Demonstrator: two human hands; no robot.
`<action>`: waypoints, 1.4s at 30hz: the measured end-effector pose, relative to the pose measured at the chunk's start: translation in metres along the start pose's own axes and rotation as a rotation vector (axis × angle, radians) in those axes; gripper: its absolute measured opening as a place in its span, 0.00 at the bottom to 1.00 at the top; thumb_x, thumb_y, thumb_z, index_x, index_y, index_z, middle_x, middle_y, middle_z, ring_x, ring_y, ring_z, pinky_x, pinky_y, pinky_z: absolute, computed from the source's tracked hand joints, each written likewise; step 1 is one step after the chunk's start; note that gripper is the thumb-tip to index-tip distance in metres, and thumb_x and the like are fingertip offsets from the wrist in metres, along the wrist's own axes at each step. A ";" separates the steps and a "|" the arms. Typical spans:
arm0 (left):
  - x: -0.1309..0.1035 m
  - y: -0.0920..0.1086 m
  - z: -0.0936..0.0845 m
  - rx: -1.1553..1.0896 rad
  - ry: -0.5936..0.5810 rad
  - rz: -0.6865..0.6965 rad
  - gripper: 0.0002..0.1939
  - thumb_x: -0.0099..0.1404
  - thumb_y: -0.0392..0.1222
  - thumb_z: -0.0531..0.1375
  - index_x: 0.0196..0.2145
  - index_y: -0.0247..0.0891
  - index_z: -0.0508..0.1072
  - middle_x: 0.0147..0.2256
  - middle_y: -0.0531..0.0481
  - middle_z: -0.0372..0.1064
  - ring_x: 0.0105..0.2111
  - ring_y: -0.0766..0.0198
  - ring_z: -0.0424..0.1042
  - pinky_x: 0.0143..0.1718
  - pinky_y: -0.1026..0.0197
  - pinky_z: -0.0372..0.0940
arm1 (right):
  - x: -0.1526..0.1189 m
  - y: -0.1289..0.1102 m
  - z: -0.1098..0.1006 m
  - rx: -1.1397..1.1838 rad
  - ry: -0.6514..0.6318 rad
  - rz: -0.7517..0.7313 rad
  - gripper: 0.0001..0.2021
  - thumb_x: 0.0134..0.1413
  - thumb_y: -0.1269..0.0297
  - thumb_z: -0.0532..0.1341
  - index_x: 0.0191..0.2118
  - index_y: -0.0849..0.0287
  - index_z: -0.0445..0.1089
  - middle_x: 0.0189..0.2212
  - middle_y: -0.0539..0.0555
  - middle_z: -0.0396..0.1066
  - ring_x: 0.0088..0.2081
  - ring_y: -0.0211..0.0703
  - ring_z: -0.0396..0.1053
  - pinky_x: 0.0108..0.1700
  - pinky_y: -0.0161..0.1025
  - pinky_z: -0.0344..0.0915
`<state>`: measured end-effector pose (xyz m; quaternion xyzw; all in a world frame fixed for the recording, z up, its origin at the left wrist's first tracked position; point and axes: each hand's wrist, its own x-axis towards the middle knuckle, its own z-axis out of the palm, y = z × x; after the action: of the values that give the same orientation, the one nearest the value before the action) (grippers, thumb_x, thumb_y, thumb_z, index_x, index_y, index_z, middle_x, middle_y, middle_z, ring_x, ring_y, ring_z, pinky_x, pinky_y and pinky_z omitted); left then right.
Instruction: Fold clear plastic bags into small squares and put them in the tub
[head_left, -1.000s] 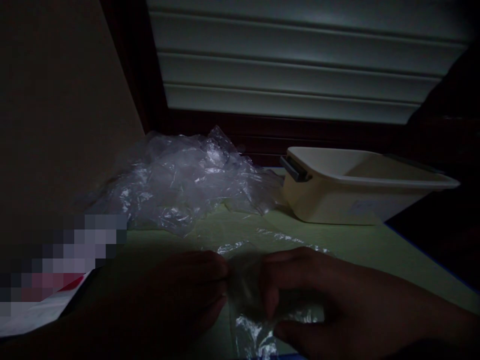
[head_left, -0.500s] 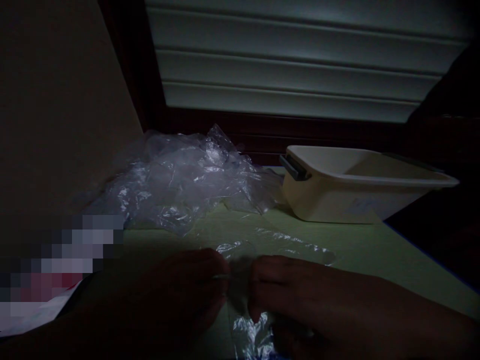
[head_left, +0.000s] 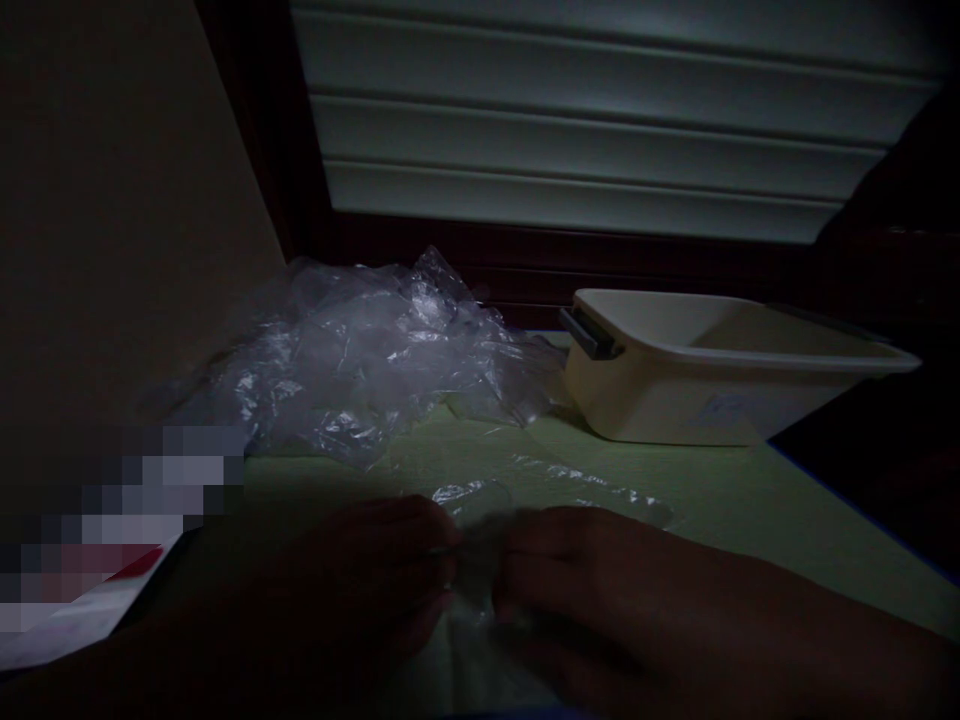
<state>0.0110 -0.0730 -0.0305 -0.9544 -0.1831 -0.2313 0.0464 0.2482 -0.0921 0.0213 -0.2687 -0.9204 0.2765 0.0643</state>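
Observation:
My left hand (head_left: 390, 585) is low in the middle of the dark head view, fingers curled closed at the edge of a clear plastic bag (head_left: 472, 492). A thin pale line shows at its fingertips; I cannot tell what it is. Facing it across a small gap, my right hand (head_left: 577, 585) is also closed on the plastic, its lower fingers smeared by motion. The transparent film shows behind the hands and dimly below them, lying on a pale green tabletop (head_left: 450, 440). Shadow hides most of both palms.
Behind the hands lies a heap of crumpled clear plastic bags (head_left: 375, 345). To its right stands a cream plastic bin (head_left: 667, 395) with a grey handle latch. A slatted shutter (head_left: 585, 130) rises at the back, and a pixelated patch (head_left: 150, 510) covers something at left.
The fingers of my right hand have shifted slightly, and the lower ones now blur. The shiny film below the hands has dimmed and changed shape. My left hand has hardly moved.

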 end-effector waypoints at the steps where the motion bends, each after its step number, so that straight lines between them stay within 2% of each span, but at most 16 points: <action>1: 0.002 0.000 -0.001 -0.033 0.028 0.014 0.20 0.76 0.38 0.43 0.31 0.39 0.70 0.31 0.54 0.71 0.31 0.67 0.68 0.38 0.66 0.65 | 0.000 -0.001 -0.001 0.014 0.003 0.024 0.05 0.56 0.73 0.58 0.37 0.61 0.71 0.36 0.53 0.72 0.37 0.40 0.69 0.40 0.34 0.65; 6: 0.003 0.003 0.000 -0.046 0.068 -0.022 0.23 0.78 0.40 0.41 0.31 0.39 0.70 0.31 0.53 0.71 0.30 0.67 0.69 0.35 0.64 0.66 | -0.002 -0.003 0.000 0.142 0.066 0.217 0.07 0.54 0.75 0.56 0.36 0.59 0.70 0.32 0.51 0.72 0.33 0.39 0.70 0.34 0.32 0.62; 9: -0.003 0.003 0.002 0.011 0.073 -0.045 0.21 0.77 0.39 0.42 0.33 0.39 0.71 0.35 0.52 0.73 0.34 0.66 0.71 0.41 0.63 0.66 | -0.002 0.003 0.004 0.187 0.131 0.322 0.05 0.56 0.71 0.56 0.34 0.59 0.69 0.29 0.51 0.71 0.31 0.40 0.69 0.31 0.32 0.61; 11: -0.006 0.003 0.003 0.061 0.065 -0.042 0.20 0.76 0.38 0.43 0.35 0.39 0.72 0.38 0.51 0.74 0.37 0.64 0.72 0.44 0.62 0.66 | 0.000 0.008 0.006 0.220 0.191 0.331 0.04 0.55 0.72 0.56 0.32 0.59 0.67 0.28 0.50 0.70 0.31 0.39 0.67 0.31 0.32 0.61; 15: -0.002 0.002 0.001 0.057 0.079 -0.011 0.21 0.76 0.37 0.43 0.30 0.39 0.70 0.30 0.53 0.72 0.29 0.66 0.69 0.34 0.63 0.66 | 0.003 0.014 0.008 0.330 0.300 0.337 0.06 0.51 0.76 0.57 0.33 0.58 0.63 0.26 0.47 0.68 0.27 0.35 0.65 0.27 0.30 0.59; 20: 0.010 0.003 -0.004 0.031 0.121 0.022 0.24 0.77 0.38 0.40 0.26 0.40 0.65 0.26 0.55 0.69 0.24 0.67 0.67 0.29 0.64 0.65 | 0.004 0.014 0.006 0.393 0.272 0.424 0.12 0.51 0.78 0.58 0.41 0.58 0.62 0.21 0.45 0.69 0.24 0.35 0.67 0.25 0.29 0.58; 25: 0.009 0.005 -0.007 0.047 0.077 0.034 0.23 0.77 0.36 0.39 0.29 0.38 0.68 0.28 0.53 0.71 0.26 0.67 0.68 0.31 0.64 0.65 | 0.005 0.015 0.006 0.468 0.218 0.483 0.13 0.54 0.75 0.58 0.45 0.58 0.61 0.20 0.44 0.68 0.23 0.36 0.68 0.24 0.30 0.60; 27: 0.009 0.005 -0.006 0.035 0.098 0.028 0.23 0.77 0.37 0.40 0.29 0.39 0.69 0.28 0.53 0.70 0.26 0.66 0.68 0.31 0.64 0.65 | 0.005 0.016 0.006 0.487 0.214 0.517 0.12 0.54 0.74 0.58 0.45 0.58 0.61 0.19 0.43 0.66 0.21 0.36 0.67 0.23 0.30 0.60; 29: 0.009 0.004 -0.005 0.028 0.117 0.034 0.23 0.77 0.39 0.41 0.29 0.41 0.69 0.26 0.54 0.70 0.25 0.66 0.68 0.30 0.63 0.65 | 0.005 0.017 0.005 0.435 0.223 0.506 0.11 0.55 0.72 0.58 0.45 0.58 0.62 0.18 0.43 0.64 0.21 0.35 0.65 0.22 0.29 0.58; 32: 0.010 0.002 -0.005 0.049 0.116 0.036 0.23 0.76 0.39 0.42 0.29 0.41 0.70 0.27 0.54 0.71 0.27 0.65 0.70 0.32 0.63 0.66 | 0.002 0.020 0.003 0.228 0.246 0.455 0.10 0.55 0.69 0.60 0.45 0.59 0.65 0.21 0.46 0.67 0.22 0.35 0.64 0.23 0.30 0.55; 38: 0.011 0.005 -0.010 0.044 0.109 0.034 0.24 0.77 0.39 0.40 0.30 0.39 0.72 0.29 0.51 0.72 0.31 0.65 0.70 0.38 0.64 0.67 | -0.004 0.029 0.003 -0.292 0.200 0.563 0.10 0.53 0.67 0.59 0.43 0.58 0.69 0.27 0.54 0.73 0.23 0.41 0.68 0.23 0.34 0.50; 42: 0.013 0.007 -0.011 0.085 0.104 0.028 0.22 0.77 0.37 0.42 0.31 0.36 0.71 0.31 0.49 0.73 0.32 0.65 0.71 0.41 0.64 0.67 | -0.005 0.030 -0.002 -0.445 0.252 0.553 0.09 0.53 0.70 0.59 0.42 0.59 0.70 0.31 0.56 0.74 0.27 0.43 0.71 0.25 0.34 0.55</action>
<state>0.0197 -0.0773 -0.0143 -0.9407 -0.1767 -0.2721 0.0994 0.2669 -0.0726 0.0066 -0.5464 -0.8356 0.0415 0.0399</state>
